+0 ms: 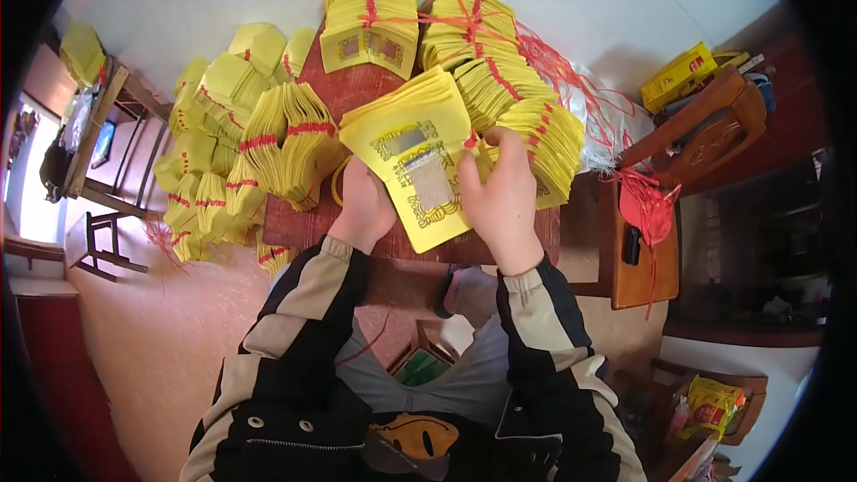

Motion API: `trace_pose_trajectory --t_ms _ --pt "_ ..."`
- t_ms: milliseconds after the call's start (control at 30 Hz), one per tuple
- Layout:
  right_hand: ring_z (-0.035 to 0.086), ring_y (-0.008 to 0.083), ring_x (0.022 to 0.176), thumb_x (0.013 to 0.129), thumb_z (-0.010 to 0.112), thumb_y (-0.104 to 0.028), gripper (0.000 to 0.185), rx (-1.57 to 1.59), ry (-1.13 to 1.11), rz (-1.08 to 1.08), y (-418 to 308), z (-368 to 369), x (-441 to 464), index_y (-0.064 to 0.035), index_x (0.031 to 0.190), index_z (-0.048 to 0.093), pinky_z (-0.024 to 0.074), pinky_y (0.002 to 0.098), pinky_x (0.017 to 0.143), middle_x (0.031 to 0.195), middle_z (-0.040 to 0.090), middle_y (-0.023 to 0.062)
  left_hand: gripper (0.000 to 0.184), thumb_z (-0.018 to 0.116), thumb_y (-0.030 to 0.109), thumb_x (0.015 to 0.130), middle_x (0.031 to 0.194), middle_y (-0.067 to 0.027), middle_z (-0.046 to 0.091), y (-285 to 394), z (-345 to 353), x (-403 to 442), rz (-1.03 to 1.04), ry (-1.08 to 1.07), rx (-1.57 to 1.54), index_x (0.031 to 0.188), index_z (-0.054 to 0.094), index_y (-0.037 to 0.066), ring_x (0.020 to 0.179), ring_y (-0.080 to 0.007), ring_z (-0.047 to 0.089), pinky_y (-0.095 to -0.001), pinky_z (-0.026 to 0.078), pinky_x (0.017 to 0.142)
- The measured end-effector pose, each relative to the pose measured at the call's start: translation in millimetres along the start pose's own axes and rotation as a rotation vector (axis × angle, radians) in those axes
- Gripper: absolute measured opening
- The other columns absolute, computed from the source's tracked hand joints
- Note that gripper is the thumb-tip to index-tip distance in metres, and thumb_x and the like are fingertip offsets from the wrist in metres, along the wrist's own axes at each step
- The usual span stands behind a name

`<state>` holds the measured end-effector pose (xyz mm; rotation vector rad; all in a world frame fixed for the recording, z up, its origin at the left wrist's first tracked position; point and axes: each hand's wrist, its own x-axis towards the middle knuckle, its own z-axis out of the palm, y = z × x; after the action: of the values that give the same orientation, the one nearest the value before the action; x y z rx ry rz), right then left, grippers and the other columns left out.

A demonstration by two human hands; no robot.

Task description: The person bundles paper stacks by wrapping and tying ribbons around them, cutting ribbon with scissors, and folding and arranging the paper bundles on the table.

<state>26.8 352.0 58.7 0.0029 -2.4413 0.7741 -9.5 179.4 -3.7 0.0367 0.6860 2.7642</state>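
Observation:
A stack of yellow joss paper (379, 147), printed with dark patterns and a silver patch, lies tilted in front of me above the red table. My left hand (364, 205) is closed at its lower left edge, with its fingers hidden behind the paper. At the right edge of the stack is my right hand (504, 201), thumb toward the printed face and fingers curled by a bit of red ribbon (471, 138). Close to my right hand stand fanned yellow bundles (544, 147) tied with red. Another tied bundle (368, 40) stands behind the stack.
More tied yellow bundles (290, 138) are piled at the left of the red table (308, 228). Loose red ribbons (562, 62) trail over a clear plastic bag (603, 116) at the right. A wooden chair (656, 281) holds a red ribbon bunch (644, 205) and a small black object (632, 245).

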Motion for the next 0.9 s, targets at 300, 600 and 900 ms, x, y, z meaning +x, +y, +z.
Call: trace_pose_trajectory --t_ms 300,600,900 --pt "0.071 0.0183 0.068 0.09 0.077 -0.033 0.043 0.514 -0.459 0.462 30.2 -19.7 17.7 0.0071 0.105 0.07 0.0542 0.0319 0.063 0.082 0.075 0.0154 0.06 0.035 0.045 0.111 0.151 -0.0147 0.053 26.3 17.1 -8.4 -0.146 -0.213 -0.031 0.151 0.042 0.0 0.138 -0.03 0.052 -0.0437 0.044 0.115" --pt "0.068 0.0137 0.06 0.09 0.077 -0.027 0.034 0.516 -0.375 0.523 11.5 -31.7 19.6 0.0063 0.094 0.071 0.0517 0.0294 0.056 0.07 0.073 0.0108 0.077 0.076 -0.008 0.081 0.144 -0.0101 0.057 23.3 3.2 -18.7 -0.169 -0.317 0.352 0.15 0.045 0.002 0.131 -0.0225 0.057 -0.0395 0.047 0.111" --pt "0.049 0.0338 0.142 0.09 0.079 -0.022 0.085 0.575 -0.536 0.015 -15.2 -38.0 8.6 0.005 0.156 0.033 0.0408 0.0394 0.114 0.15 0.05 0.0271 0.046 0.059 0.005 0.094 0.127 -0.0157 0.067 14.0 2.9 -8.0 -0.209 -0.064 0.195 0.139 0.053 -0.003 0.115 -0.0273 0.068 -0.0418 0.055 0.101"
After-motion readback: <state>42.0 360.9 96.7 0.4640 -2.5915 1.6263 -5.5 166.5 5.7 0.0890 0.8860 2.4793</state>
